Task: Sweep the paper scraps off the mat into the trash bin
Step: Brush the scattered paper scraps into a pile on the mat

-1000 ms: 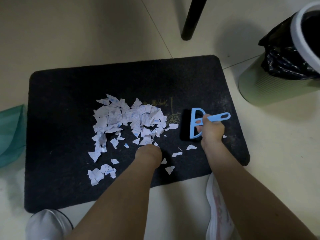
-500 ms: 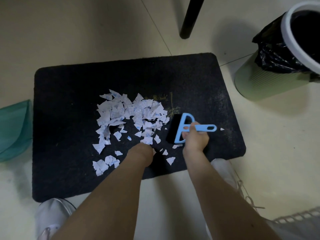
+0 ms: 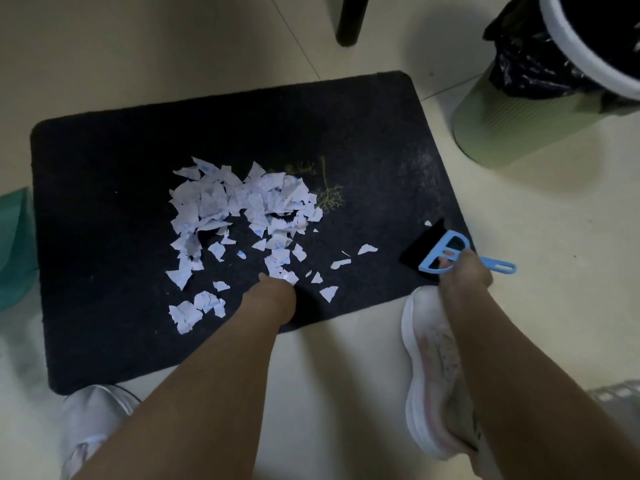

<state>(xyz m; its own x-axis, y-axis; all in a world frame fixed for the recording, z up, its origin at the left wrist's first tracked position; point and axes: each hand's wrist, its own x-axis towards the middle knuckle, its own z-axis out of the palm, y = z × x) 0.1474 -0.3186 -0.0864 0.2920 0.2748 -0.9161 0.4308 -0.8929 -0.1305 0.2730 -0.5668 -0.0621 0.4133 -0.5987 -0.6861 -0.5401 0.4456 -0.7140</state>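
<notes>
Scraps (image 3: 242,216) on mat (image 3: 104,168); bin (image 3: 512,119) beyond mat's right corner.

A pale cream tiled floor (image 3: 104,46) fills the scene, its thin grout lines running diagonally across the upper part. At the top edge a black furniture leg (image 3: 351,19) stands on the tile. At the far left edge a translucent teal plastic object (image 3: 15,247) lies on the floor, cut off by the frame. Two white sneakers are seen near the bottom: the left shoe (image 3: 93,427) at the lower left, and the right shoe (image 3: 433,375) at the lower right, its upper slightly soiled. At the right edge, low down, a bit of white mesh (image 3: 620,393) shows.
</notes>
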